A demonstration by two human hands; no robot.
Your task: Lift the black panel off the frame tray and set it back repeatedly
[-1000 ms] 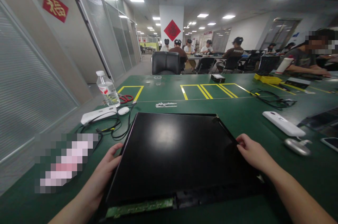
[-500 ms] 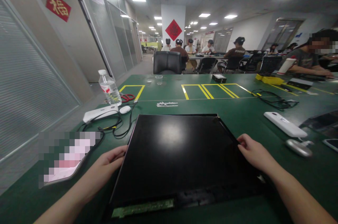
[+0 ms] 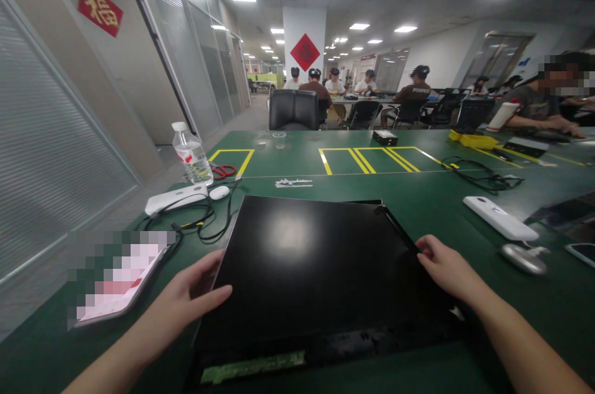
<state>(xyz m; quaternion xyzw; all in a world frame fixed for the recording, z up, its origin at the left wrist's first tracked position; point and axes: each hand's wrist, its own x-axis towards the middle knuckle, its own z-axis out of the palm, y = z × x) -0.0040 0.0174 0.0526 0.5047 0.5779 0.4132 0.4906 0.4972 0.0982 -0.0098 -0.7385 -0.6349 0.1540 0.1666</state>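
A flat black display panel (image 3: 297,264) lies in front of me over a dark frame (image 3: 400,225), whose far right corner shows past it. Its left side is raised a little. My left hand (image 3: 198,285) grips that left edge, thumb on top of the screen and fingers hidden underneath. At the right edge, my right hand (image 3: 444,264) has its thumb and fingers closed on the dark frame's rim. A green circuit strip (image 3: 253,368) runs along the near side of the panel.
On the left are a water bottle (image 3: 191,155), red scissors (image 3: 224,171), a white power bank (image 3: 176,199), cables and a phone (image 3: 125,288). Small white pieces (image 3: 294,183) lie beyond the panel. Another white power bank (image 3: 499,218) is at right. A person (image 3: 534,103) sits far right.
My left thumb has moved from beside the panel onto its top. The panel's left side has risen and shifted slightly against the frame. My right hand has stayed in place.
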